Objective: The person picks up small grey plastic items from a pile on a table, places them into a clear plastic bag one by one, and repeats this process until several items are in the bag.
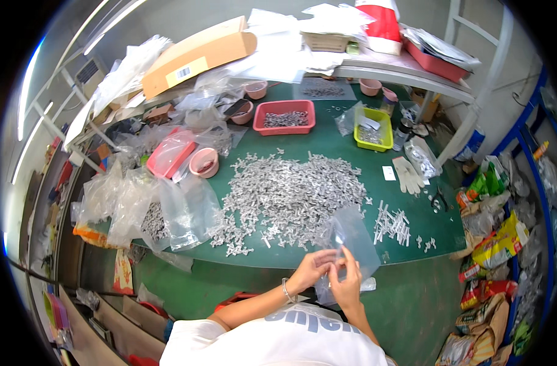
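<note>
A clear plastic bag point(359, 241) hangs between my hands at the table's front edge. My left hand point(314, 268) is closed with its fingers pinched at the bag's near side. Close beside it, my right hand point(347, 276) is closed on the same bag, thumb and fingers raised around the film. Just beyond the bag lies a large heap of small grey metal parts point(290, 189), spread over the green table point(351, 165). To the right of the bag is a smaller group of slim pale pieces point(392, 224). Whether anything is inside the bag I cannot tell.
A red tray point(284, 129) and a yellow-green basket point(383, 145) hold small parts behind the heap. Filled clear bags point(132, 207) crowd the left side. A work glove point(408, 175) and pliers point(439, 200) lie right. A loaded shelf point(406, 72) spans the back.
</note>
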Demonstrator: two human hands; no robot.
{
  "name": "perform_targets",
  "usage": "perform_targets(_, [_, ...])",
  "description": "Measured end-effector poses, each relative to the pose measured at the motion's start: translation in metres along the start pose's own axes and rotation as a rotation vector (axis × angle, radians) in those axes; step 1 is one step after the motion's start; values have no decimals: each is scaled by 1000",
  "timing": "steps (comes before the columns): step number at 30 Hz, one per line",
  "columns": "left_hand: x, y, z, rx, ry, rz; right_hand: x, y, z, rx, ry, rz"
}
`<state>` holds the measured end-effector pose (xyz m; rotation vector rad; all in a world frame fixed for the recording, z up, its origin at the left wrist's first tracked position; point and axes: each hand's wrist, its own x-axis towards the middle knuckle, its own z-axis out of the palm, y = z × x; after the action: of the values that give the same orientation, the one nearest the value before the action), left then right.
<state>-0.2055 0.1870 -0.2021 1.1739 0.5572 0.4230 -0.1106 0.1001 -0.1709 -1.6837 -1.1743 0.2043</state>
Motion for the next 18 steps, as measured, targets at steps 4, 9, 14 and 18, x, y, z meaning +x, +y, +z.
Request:
perform_targets(4, [-3,5,-14,-58,-71,36,-1,6,-1,16,22,3])
perform_targets(9, [1,15,-26,-147,-83,92,5,2,1,98,32,-29])
perform_targets(14, [-1,19,-37,-376,20,129,12,-5,17,128,-36,-141])
perform_targets(18, [-4,25,-51,-472,215,173,14,-12,30,181,-137,-182])
